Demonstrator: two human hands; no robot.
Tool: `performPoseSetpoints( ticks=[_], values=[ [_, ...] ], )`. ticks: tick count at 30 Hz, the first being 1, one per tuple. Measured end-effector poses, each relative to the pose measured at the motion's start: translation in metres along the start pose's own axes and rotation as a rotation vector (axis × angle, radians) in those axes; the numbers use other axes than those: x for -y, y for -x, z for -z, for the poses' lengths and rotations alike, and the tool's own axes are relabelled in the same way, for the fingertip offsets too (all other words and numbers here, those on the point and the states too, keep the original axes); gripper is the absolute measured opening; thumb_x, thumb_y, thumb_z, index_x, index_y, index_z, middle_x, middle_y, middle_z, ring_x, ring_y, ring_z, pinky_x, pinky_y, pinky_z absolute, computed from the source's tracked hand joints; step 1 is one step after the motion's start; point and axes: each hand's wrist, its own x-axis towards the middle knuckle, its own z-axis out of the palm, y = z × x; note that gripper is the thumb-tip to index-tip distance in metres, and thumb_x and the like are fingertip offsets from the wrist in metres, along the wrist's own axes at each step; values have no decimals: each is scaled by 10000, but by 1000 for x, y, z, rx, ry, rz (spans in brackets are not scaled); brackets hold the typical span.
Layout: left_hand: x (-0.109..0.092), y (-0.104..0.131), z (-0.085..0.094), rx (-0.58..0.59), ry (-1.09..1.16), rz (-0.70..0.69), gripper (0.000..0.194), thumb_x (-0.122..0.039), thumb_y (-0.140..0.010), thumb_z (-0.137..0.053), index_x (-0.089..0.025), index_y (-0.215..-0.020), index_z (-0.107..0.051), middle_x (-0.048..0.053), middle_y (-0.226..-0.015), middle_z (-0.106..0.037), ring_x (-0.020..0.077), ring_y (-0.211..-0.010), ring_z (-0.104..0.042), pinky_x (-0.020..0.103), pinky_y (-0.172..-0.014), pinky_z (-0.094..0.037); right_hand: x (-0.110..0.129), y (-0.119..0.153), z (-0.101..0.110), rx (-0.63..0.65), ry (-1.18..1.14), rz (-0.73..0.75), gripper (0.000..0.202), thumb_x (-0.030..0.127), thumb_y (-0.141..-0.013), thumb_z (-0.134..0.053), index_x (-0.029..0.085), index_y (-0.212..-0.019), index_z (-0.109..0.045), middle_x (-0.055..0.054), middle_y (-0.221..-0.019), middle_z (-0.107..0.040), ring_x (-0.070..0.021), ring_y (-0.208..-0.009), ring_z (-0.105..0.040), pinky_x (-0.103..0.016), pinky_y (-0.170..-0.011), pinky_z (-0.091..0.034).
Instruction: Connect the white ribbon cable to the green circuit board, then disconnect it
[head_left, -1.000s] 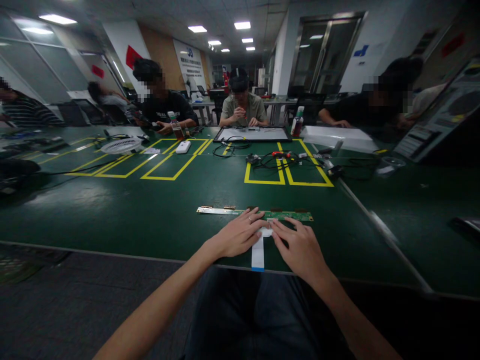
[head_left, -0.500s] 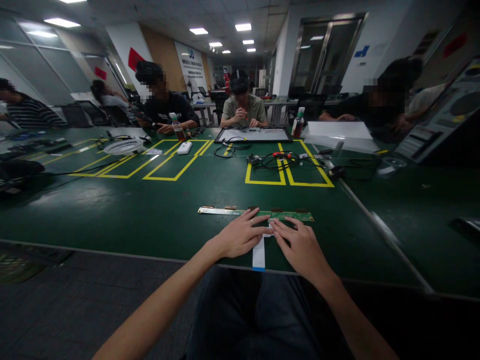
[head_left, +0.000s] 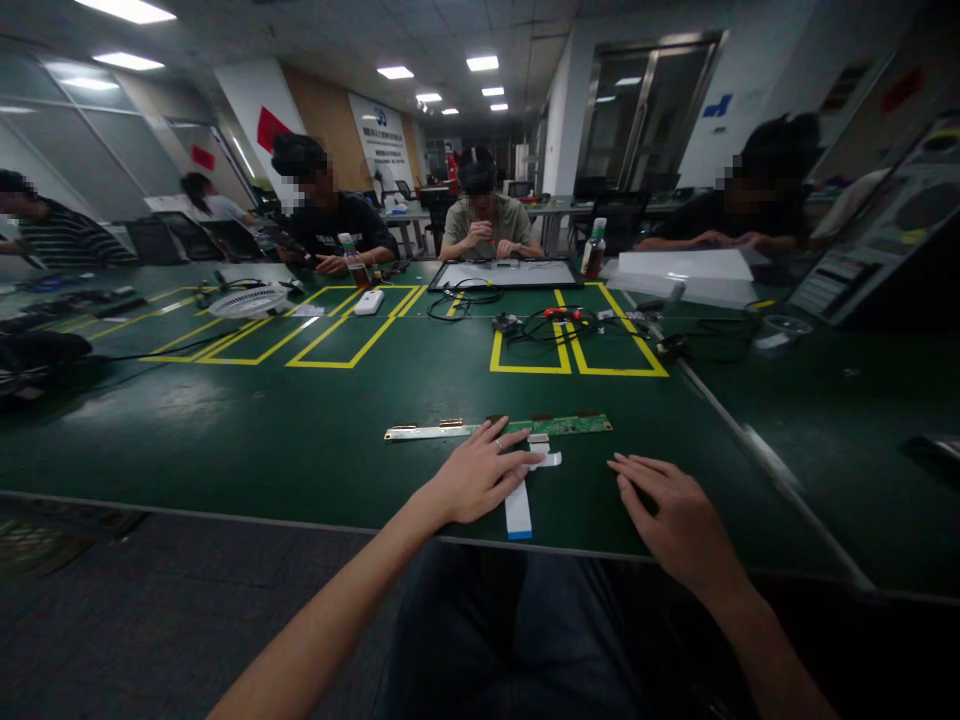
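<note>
A long, narrow green circuit board (head_left: 574,425) lies on the green tabletop in front of me, its left part silvery. A white flat ribbon cable (head_left: 518,510) with a blue end runs from near the board toward the table's front edge, and a short white piece of it sticks out to the right. My left hand (head_left: 480,470) lies flat over the board's middle and the cable, fingers stretched out; it hides where they meet. Apart from both, my right hand (head_left: 671,510) hovers low over the table to the right, its fingers extended and nothing in them.
Yellow tape outlines (head_left: 322,364) mark the table further off. Beyond are a red-handled tool (head_left: 562,314) among black cables, a white box (head_left: 369,302), bottles (head_left: 594,248) and a framed panel (head_left: 506,275). Several people sit around the table. A computer case (head_left: 892,240) stands at the right.
My right hand has left the cable and moved right, uncovering the cable's upper end. The board has shifted slightly left and its right end has swung away from me. My left hand stays on it.
</note>
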Motion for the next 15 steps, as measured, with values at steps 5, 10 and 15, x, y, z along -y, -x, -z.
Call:
performPoseSetpoints(
  ticks=[5, 10, 15],
  values=[
    [17, 17, 1, -39, -53, 185, 482, -476, -1117, -323, -360, -1525, -551, 37, -1662, -445, 334, -1598, -292, 615, -1288, -240, 2, 2, 0, 4, 1, 7, 331, 331, -1026, -528, 255, -1254, -757, -62, -1295, -760, -268, -1212, -670, -501, -1029, -552],
    [57, 54, 13, -61, -134, 389, 530, -529, -1109, -300, -347, -1546, -537, 49, -1659, -448, 363, -1594, -288, 620, -1270, -264, 2, 2, -3, -2, -4, 7, 331, 337, -1020, -536, 262, -1256, -755, -57, -1286, -764, -271, -1210, -672, -507, -1019, -561],
    [114, 117, 38, -43, -228, 644, 589, -541, -1092, -275, -289, -1557, -533, 76, -1662, -443, 377, -1575, -320, 595, -1251, -279, 4, 1, -2, -12, -20, 1, 331, 334, -1021, -529, 258, -1244, -761, -61, -1282, -766, -274, -1202, -674, -515, -1018, -567]
  ],
)
